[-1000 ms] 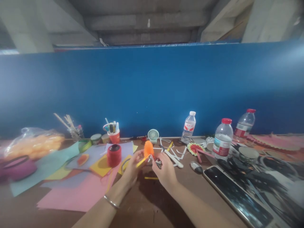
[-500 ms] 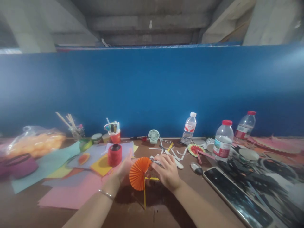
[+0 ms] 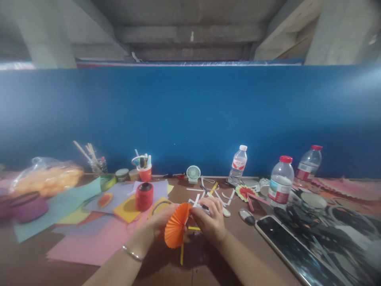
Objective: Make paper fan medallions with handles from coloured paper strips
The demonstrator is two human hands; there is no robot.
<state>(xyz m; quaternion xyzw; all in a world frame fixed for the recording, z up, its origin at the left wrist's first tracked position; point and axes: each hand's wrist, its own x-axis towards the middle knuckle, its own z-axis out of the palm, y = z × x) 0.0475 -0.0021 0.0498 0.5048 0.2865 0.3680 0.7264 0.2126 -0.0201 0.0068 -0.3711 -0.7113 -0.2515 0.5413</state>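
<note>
An orange pleated paper fan (image 3: 176, 226), part of a round, is held upright over the table between my hands. My left hand (image 3: 160, 221) is closed on its left side, with most of the fingers hidden behind the pleats. At the fan's upper right edge, my right hand (image 3: 210, 218) pinches with thumb and fingers. A yellow strip (image 3: 181, 255) hangs below the fan, and another yellow piece (image 3: 194, 228) shows between the hands. Just beyond the left hand, a ring-shaped roll (image 3: 160, 203) is partly visible. A red thread spool (image 3: 144, 196) stands near it.
Coloured paper sheets (image 3: 86, 242) spread to the left. White paper strips (image 3: 229, 196) and a small fan (image 3: 193, 174) lie ahead. To the right are a finished-looking paper rosette (image 3: 245, 192), a computer mouse (image 3: 247, 217), a phone (image 3: 285, 246) and a water bottle (image 3: 280, 182).
The orange fan has turned and looks narrower. My left hand has come in closer behind it, and my right fingers have closed at its edge. The view has shifted slightly.
</note>
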